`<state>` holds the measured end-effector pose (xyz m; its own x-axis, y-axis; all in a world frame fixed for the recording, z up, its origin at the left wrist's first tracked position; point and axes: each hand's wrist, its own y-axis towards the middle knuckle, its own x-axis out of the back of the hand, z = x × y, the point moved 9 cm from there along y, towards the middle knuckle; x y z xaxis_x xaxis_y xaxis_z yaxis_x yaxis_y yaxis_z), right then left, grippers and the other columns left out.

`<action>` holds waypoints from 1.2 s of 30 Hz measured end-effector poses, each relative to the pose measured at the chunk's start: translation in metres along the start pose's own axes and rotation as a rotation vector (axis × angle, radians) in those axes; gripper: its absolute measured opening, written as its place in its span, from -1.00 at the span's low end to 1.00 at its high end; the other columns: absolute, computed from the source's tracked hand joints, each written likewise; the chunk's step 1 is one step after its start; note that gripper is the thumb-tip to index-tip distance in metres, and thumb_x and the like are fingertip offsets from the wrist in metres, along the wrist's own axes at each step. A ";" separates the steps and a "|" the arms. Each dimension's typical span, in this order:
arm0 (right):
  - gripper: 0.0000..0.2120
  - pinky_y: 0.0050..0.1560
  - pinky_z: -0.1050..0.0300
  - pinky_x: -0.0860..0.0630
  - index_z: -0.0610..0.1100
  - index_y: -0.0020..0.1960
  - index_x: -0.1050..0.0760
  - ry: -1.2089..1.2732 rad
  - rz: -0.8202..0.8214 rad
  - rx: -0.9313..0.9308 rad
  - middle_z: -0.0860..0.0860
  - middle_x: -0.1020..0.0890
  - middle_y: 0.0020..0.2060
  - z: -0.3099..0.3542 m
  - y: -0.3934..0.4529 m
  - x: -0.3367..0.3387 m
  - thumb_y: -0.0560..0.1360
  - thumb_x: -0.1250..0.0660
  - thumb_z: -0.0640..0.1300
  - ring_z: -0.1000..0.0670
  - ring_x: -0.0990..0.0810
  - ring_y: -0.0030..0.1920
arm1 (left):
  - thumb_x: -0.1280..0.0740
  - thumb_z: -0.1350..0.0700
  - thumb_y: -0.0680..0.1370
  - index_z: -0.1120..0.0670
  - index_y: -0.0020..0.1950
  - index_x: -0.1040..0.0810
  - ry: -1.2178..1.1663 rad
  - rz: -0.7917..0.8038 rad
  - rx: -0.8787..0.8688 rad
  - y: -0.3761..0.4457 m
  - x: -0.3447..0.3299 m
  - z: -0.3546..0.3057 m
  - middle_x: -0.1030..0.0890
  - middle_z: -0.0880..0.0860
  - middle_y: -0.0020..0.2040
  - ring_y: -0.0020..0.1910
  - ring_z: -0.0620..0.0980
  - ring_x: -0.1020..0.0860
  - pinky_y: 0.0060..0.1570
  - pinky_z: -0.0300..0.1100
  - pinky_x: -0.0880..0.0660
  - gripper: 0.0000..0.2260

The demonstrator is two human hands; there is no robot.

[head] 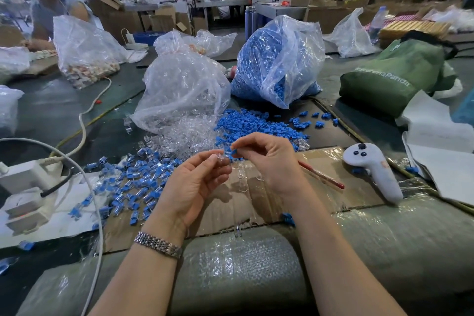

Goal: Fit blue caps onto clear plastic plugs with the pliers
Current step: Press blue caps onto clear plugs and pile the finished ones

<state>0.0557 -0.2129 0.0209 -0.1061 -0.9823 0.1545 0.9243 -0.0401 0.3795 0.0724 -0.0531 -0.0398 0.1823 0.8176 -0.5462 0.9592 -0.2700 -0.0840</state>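
Left hand (196,182): clear plug (222,159) pinched at fingertips. Right hand (266,159): blue cap (234,152) pinched, held against plug over cardboard sheet (256,202).

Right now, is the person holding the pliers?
No. The left hand pinches a clear plug and the right hand pinches a blue cap; neither holds pliers.

I count two hands, five plastic bags (184,84), one green bag (392,77), one white controller (372,169).
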 end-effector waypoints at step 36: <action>-0.83 -0.03 0.23 -0.53 0.04 0.15 -0.55 -0.358 -0.148 -0.061 0.12 -0.59 0.00 0.016 -0.007 0.027 0.57 -0.43 -0.07 0.18 -0.56 -0.10 | -0.46 0.35 0.43 0.23 0.02 -0.72 0.063 0.065 0.008 -0.004 -0.004 -0.002 -0.69 0.31 0.05 -0.05 0.12 -0.71 -0.09 -0.18 -0.65 -0.82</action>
<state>0.0406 -0.2365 0.0375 -0.3510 -0.8395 0.4149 0.9083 -0.1976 0.3686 0.0685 -0.0546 -0.0351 0.2580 0.8285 -0.4970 0.9431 -0.3276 -0.0566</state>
